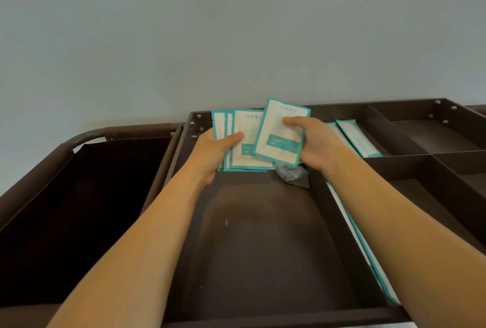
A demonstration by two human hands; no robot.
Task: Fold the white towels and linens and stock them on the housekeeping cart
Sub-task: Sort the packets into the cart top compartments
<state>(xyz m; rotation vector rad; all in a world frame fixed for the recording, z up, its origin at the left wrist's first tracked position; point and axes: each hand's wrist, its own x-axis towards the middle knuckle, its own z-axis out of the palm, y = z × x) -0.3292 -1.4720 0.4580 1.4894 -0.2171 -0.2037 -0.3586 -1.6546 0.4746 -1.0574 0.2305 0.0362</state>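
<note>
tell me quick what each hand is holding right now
Left hand: grips a fan of teal-edged packets, thumb on top.
Right hand: pinches a single teal-edged packet.

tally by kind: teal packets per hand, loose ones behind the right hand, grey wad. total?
Fanned packets in left hand: 3 visible
Single packet in right hand: 1
Loose packets in rear compartment: 2
Grey wad: 1
Total: 7, not counting edge-on packets in the side slot, which can't be counted.
</note>
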